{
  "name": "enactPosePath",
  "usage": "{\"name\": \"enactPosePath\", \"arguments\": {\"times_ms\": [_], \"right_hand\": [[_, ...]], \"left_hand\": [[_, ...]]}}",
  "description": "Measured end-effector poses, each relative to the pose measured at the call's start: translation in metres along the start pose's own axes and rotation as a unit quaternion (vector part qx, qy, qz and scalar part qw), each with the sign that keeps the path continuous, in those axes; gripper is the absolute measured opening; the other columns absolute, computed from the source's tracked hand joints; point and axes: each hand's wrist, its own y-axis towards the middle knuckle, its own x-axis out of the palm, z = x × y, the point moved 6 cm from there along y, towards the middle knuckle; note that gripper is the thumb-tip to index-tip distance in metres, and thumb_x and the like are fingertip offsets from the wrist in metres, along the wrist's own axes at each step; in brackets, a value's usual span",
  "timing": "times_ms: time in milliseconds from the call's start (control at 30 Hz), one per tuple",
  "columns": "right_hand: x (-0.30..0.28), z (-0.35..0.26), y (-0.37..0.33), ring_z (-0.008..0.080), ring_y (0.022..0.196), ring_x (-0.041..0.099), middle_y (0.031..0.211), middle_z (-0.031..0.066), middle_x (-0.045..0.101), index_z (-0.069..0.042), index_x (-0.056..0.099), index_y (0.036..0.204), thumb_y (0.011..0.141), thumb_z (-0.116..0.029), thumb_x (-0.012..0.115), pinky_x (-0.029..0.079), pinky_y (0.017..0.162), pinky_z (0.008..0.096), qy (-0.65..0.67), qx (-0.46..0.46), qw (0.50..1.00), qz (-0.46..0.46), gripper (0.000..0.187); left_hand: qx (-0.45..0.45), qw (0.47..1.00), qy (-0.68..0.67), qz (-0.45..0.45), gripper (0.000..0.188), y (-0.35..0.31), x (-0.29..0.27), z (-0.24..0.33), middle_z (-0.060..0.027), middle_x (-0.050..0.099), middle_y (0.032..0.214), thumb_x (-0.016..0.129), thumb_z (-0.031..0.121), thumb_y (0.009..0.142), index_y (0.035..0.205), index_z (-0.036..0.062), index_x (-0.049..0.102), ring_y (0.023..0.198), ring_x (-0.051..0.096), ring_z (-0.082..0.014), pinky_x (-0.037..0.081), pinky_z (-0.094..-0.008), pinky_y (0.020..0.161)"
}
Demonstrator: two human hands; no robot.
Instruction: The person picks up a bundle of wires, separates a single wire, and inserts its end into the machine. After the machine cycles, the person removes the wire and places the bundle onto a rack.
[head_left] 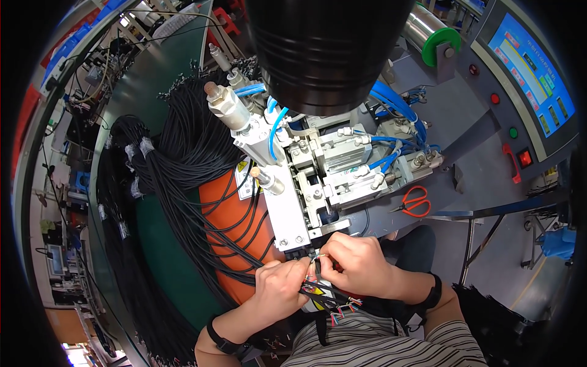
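My left hand (278,285) is closed around a black cable near the front edge of a metal machine (283,211) with air cylinders and blue hoses. Close beside it, my right hand (361,263) pinches the thin wires (315,257) at the cable's end. The fingertips of both hands almost meet there and partly hide the wires. Below the hands, several black cable ends with bare coloured wires (338,304) fan out over my lap. More black cables (205,165) run in from a big bundle on the left.
Orange-handled scissors (416,202) lie right of the machine. Farther right stands a control panel with a lit screen (529,79). A spool of silvery wire (422,27) sits at the back. A large black cylinder (324,55) overhangs the machine. The cables rest on orange (221,192) and green surfaces (156,235).
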Motion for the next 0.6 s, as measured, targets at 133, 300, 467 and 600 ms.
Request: {"name": "enactPosePath", "arguments": {"times_ms": [133,300,467,600], "right_hand": [[0.000,0.001,-0.003,0.0272,0.052,0.059,0.073,0.0082,0.056,-0.004,0.060,0.080,0.081,-0.010,0.066,0.048,0.047,0.0373,-0.077,-0.011,0.997,0.014,0.009],[0.004,0.012,-0.009,0.0258,0.055,0.061,0.074,0.0076,0.060,-0.004,0.062,0.081,0.078,-0.006,0.069,0.049,0.049,0.0362,-0.049,0.011,0.999,0.010,0.008],[0.007,0.014,-0.011,0.0264,0.057,0.061,0.077,0.0080,0.061,-0.003,0.062,0.083,0.079,-0.006,0.069,0.049,0.050,0.0361,-0.040,0.008,0.999,0.019,0.008],[0.008,0.014,-0.013,0.0269,0.059,0.062,0.079,0.0085,0.062,-0.003,0.062,0.086,0.081,-0.006,0.069,0.049,0.050,0.0361,-0.036,0.008,0.999,0.032,0.009]], "left_hand": [[0.000,0.998,0.051,-0.033,0.054,-0.001,-0.001,-0.002,-0.0064,0.060,0.084,0.076,0.009,0.061,0.114,0.0035,0.064,0.066,0.061,-0.0242,0.049,-0.0345,0.058],[0.013,0.996,0.056,-0.066,0.067,-0.003,-0.002,-0.001,-0.0072,0.058,0.097,0.075,0.006,0.056,0.121,0.0029,0.062,0.080,0.061,-0.0246,0.051,-0.0353,0.066],[0.019,0.997,0.044,-0.064,0.070,-0.003,0.000,-0.001,-0.0080,0.058,0.098,0.074,0.004,0.054,0.123,0.0024,0.062,0.080,0.060,-0.0257,0.051,-0.0353,0.069],[0.027,0.998,0.034,-0.055,0.069,-0.004,-0.001,-0.004,-0.0090,0.057,0.098,0.075,0.005,0.055,0.123,0.0015,0.062,0.081,0.060,-0.0265,0.051,-0.0359,0.069]]}}
